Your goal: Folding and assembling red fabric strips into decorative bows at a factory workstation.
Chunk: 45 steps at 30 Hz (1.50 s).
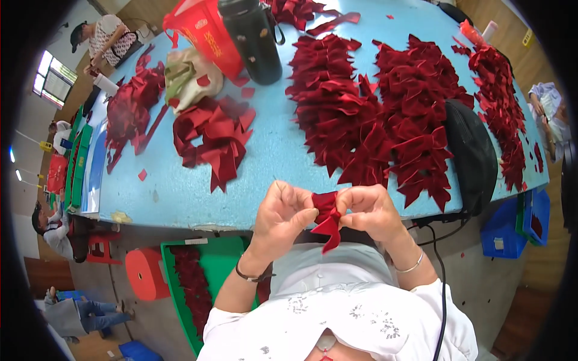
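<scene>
A dark red velvet ribbon bow (327,218) is held between my two hands, just off the near edge of the blue table (259,150). My left hand (282,215) pinches its left side between thumb and fingers. With thumb and fingertips, my right hand (368,209) grips the right side, and a pointed ribbon tail hangs down between the hands. A thin thread or needle seems to stick up by my left fingertips, too fine to make out. Beyond my hands lie long rows of finished-looking red bows (337,102) and a loose heap of red ribbon pieces (214,138).
A black flask (251,42), a red bag (201,36) and a pale cloth (191,78) stand at the back left. A black bag (472,156) hangs at the table's right edge. Below are a green tray (226,253), a red stool (146,275) and blue bins (504,231). Other people sit around.
</scene>
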Motion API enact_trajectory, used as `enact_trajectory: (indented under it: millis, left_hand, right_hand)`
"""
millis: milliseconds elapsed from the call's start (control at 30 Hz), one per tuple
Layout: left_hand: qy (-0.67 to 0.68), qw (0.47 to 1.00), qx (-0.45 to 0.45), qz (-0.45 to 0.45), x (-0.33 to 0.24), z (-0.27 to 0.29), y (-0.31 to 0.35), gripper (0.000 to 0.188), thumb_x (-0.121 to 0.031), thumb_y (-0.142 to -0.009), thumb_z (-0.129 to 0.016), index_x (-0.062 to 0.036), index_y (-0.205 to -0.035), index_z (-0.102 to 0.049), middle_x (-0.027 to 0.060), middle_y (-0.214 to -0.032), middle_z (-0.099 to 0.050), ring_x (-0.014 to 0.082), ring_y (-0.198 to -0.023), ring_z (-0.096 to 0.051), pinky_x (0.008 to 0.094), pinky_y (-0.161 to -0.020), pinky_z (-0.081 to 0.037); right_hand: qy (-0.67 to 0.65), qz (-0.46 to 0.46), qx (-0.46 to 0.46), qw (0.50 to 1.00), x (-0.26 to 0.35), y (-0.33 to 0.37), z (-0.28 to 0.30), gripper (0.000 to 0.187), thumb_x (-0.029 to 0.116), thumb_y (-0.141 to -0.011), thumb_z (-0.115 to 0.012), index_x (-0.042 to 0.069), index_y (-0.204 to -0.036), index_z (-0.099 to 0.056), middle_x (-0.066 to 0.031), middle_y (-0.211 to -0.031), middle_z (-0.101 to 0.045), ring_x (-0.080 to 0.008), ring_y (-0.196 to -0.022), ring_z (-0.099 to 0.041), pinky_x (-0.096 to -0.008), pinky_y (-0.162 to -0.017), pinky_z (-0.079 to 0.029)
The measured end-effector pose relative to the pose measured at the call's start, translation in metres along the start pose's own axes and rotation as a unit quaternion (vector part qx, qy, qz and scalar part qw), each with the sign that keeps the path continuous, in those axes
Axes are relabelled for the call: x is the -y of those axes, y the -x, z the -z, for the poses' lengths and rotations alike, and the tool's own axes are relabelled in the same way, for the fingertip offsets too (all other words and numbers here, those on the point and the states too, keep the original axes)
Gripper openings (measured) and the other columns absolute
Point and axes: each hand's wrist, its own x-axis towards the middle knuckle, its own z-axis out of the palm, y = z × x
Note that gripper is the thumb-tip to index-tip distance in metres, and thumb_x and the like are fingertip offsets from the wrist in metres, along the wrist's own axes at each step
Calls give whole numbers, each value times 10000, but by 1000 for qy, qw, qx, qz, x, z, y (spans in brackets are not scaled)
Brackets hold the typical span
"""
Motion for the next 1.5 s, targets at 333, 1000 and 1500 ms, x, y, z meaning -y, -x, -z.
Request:
enact_trajectory:
  millis: [333, 1000, 1500]
  left_hand:
    - [-123, 989, -25, -78, 14, 8, 1, 367, 45, -855, -633, -92, -906, -296, 69, -878, -498, 84, -751, -444, 203, -678, -403]
    - [-110, 986, -47, -116, 14, 2, 2, 349, 48, -857, -628, -71, -880, -300, 89, -899, -538, 114, -812, -486, 246, -789, -423]
    - [-113, 979, -27, -166, 15, 0, 9, 349, 47, -856, -630, -74, -873, -303, 98, -887, -536, 149, -827, -481, 278, -809, -415]
  right_hand:
    - [300, 93, -41, 948, -4, -3, -7, 66, -28, -755, -649, -32, -795, -597, -69, -839, -608, -120, -774, -538, -254, -691, -439]
    - [181, 103, -56, 977, -4, 1, -6, 127, -38, -720, -699, -23, -789, -594, -99, -904, -600, -162, -900, -546, -278, -811, -430]
    - [76, 86, -24, 993, -6, 6, -5, 179, -40, -693, -746, -17, -803, -606, -99, -932, -628, -155, -867, -564, -288, -769, -449]
